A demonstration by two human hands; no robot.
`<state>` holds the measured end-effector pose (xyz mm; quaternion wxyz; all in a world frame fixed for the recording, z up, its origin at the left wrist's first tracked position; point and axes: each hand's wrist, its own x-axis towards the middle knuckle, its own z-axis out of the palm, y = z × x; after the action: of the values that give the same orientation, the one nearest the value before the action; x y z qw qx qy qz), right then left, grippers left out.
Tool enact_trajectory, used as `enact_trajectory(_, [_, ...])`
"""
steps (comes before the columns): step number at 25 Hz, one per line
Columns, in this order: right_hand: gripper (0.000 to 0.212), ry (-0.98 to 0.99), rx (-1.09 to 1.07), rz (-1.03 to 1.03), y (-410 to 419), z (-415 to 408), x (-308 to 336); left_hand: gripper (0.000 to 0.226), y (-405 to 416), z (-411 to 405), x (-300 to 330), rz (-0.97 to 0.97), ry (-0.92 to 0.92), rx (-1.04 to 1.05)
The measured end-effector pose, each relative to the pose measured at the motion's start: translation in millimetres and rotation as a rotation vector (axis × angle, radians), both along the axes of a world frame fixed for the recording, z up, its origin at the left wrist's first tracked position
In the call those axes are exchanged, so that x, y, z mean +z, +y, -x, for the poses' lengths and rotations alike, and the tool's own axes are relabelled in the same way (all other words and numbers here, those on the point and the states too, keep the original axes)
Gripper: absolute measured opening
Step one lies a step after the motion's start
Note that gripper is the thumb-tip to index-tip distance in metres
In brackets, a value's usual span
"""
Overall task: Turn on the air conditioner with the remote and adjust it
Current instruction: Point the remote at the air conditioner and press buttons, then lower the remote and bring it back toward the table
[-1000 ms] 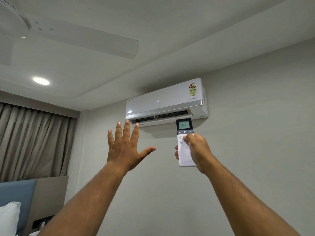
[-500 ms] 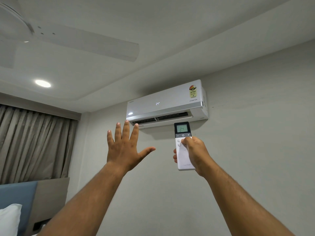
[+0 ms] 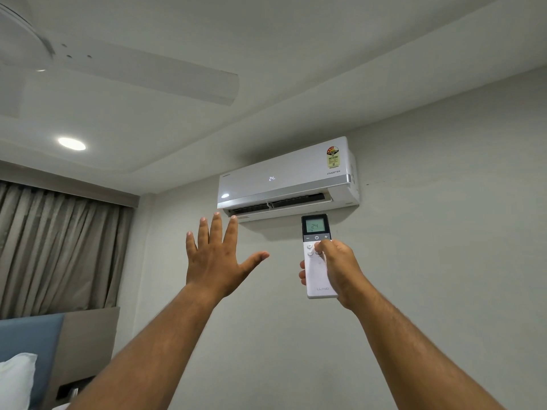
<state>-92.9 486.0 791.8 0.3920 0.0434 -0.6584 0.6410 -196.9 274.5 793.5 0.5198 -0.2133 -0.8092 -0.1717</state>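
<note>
- Remote (image 3: 318, 261): held upright in the right hand (image 3: 343, 270), in the air just below the right end of the air conditioner (image 3: 287, 179), its screen end pointing up at the unit.
- Right grip: closed round the lower body of the remote, fingers behind, thumb (image 3: 322, 247) lying over the round buttons under the power key.
- Left hand (image 3: 216, 258): spread wide, empty, palm raised toward the vent (image 3: 278, 204); not touching it.
- Status: remote screen and unit panel both read 24; the unit appears on, so adjustment is judged the step in hand.
- Handling: a slim, rigid plastic bar, likely light, its smooth casing liable to slip.
- Hold: best taken low on the body, leaving keys and screen clear.
- Risk: a drop could crack the screen.
</note>
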Motion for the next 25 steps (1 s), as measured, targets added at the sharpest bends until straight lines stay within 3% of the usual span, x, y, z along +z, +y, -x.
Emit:
enact_trajectory(6, [0.026,0.003,0.084,0.093,-12,-3,-5,0.106,7,1,-5,-0.263,-0.178,-0.280])
enact_trajectory(8, [0.029,0.002,0.119,0.120,-23,2,-7,0.093,7,0,-5,-0.364,-0.231,-0.389])
enact_trajectory(13, [0.030,-0.072,0.080,0.091,-67,35,-18,0.049,-10,2,-13,-0.438,-0.247,-0.439])
enact_trajectory(16, [0.029,-0.121,0.137,0.072,-99,55,-27,0.048,-27,-2,-20,-0.533,-0.398,-0.569])
enact_trajectory(20, [0.029,-0.177,0.262,0.052,-151,80,-46,0.037,-65,-6,-43,-0.513,-0.401,-0.472])
enact_trajectory(25, [0.031,-0.220,0.442,0.026,-212,100,-76,0.023,-124,-11,-74,-0.657,-0.518,-0.409])
